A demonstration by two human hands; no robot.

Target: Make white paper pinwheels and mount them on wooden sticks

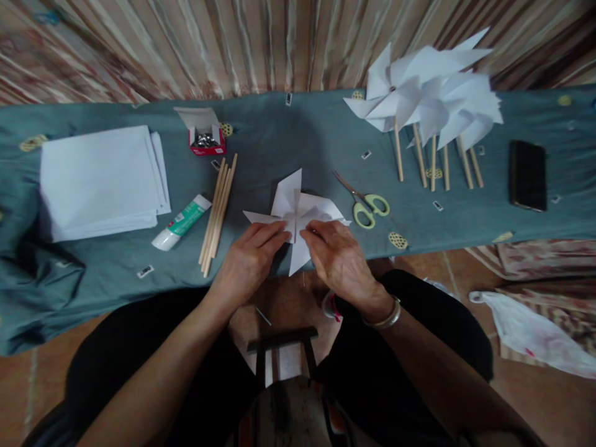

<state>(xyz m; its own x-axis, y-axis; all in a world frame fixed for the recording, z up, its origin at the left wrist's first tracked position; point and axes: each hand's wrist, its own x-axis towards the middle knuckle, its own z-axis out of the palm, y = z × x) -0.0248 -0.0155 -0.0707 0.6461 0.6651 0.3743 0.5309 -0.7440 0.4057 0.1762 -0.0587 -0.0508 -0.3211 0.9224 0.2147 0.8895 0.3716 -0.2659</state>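
A white paper pinwheel lies at the table's front edge, its blades folded toward the centre and one pointing down over the edge. My left hand is closed on the pinwheel's left side, fingertips near the middle. From the right, my right hand pinches it close to the centre, with a bracelet at the wrist. Whether a small fastener sits between the fingers is hidden. Green-handled scissors lie just right of the pinwheel, and several wooden sticks rest to its left.
A glue tube, a stack of white paper and a red box of small metal pieces are on the left. Several finished pinwheels on sticks and a black phone lie on the right. A plastic bag is on the floor.
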